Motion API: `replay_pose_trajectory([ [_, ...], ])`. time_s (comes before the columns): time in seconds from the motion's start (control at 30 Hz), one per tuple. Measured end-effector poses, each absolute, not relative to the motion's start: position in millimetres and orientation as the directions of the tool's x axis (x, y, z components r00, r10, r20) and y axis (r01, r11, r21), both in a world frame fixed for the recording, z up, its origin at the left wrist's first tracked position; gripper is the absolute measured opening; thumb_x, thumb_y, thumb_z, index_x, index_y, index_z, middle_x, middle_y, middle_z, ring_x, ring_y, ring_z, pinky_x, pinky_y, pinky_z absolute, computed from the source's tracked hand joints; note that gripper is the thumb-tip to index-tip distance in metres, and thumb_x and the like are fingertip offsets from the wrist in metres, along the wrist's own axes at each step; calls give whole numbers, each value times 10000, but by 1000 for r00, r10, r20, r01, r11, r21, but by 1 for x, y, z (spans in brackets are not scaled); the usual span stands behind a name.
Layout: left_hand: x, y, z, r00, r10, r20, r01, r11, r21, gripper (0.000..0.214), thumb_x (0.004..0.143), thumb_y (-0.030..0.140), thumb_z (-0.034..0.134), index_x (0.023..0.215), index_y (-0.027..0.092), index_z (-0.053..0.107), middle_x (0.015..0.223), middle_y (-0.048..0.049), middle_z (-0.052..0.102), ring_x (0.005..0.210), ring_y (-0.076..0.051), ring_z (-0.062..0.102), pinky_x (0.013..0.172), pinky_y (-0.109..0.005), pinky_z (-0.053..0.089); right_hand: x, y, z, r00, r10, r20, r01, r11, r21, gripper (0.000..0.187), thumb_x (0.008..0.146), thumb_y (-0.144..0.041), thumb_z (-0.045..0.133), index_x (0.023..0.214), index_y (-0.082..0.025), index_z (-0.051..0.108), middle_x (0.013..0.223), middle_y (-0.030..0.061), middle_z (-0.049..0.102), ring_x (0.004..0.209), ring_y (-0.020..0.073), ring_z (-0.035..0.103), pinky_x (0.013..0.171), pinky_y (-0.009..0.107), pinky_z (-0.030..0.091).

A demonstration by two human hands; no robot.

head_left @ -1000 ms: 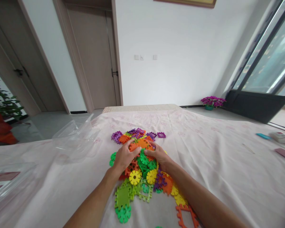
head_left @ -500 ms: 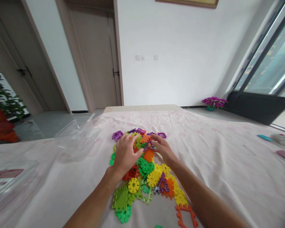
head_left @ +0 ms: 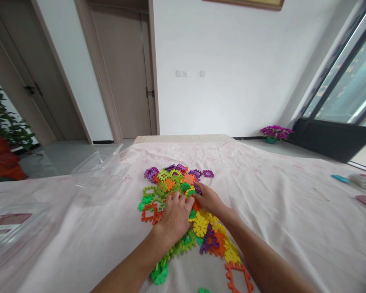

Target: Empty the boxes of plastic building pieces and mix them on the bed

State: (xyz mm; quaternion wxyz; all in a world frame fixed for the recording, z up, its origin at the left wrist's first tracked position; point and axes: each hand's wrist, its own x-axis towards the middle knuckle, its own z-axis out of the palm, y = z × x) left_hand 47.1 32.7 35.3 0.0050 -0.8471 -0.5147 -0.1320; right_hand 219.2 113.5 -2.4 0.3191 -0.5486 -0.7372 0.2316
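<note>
A heap of flat plastic interlocking pieces in purple, orange, green and yellow lies on the pale pink sheet. My left hand rests palm down on the middle of the heap, fingers spread over green and orange pieces. My right hand lies beside it, fingertips curled onto pieces where the two hands meet; what they press is hidden. An orange square frame sits just left of my left hand. Another orange frame lies near my right forearm.
A clear plastic bag lies crumpled at the left of the heap, and another clear package with a red label sits at the far left. Small items lie at the right edge. Doors and a potted flower stand beyond the bed.
Both hands have drawn back toward me over the heap. The pieces at the far side are now uncovered and spread wider, with an orange frame showing at the left.
</note>
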Motion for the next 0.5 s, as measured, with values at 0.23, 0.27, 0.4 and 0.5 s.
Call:
replay_pose_trajectory([
  [0.23, 33, 52, 30, 321, 874, 366, 885, -414, 212, 228, 863, 284, 612, 1083, 229, 583, 1032, -67, 673, 1003, -258, 579, 866, -372, 465, 208, 101, 18, -299, 952, 62, 137, 107, -985, 391, 834, -400, 612, 1172, -204, 622, 982, 63, 692, 802, 209, 652, 637, 321, 539],
  [0.27, 30, 55, 29, 273, 878, 394, 886, -389, 253, 239, 866, 246, 602, 1102, 230, 575, 1047, -61, 672, 1001, -245, 594, 871, -362, 474, 207, 99, 23, -307, 950, 52, 50, 71, -996, 423, 847, -428, 603, 1208, -207, 604, 1022, 74, 687, 807, 203, 657, 628, 313, 547],
  [0.4, 17, 67, 30, 66, 838, 542, 880, -305, 365, 389, 840, 91, 555, 1209, 211, 531, 1206, -82, 620, 1130, -226, 582, 962, -367, 479, 209, 100, 33, -204, 973, 107, 24, 114, -993, 475, 859, -448, 588, 1275, -221, 559, 1195, 96, 638, 844, 190, 668, 627, 297, 557],
  [0.5, 20, 64, 35, 55, 777, 627, 888, -325, 325, 481, 821, 107, 584, 1288, 193, 504, 1359, -133, 515, 1303, -285, 456, 1065, -464, 413, 217, 108, 24, -61, 989, 131, 171, 140, -975, 425, 851, -417, 567, 1217, -202, 593, 1104, 87, 662, 818, 186, 663, 591, 275, 533],
])
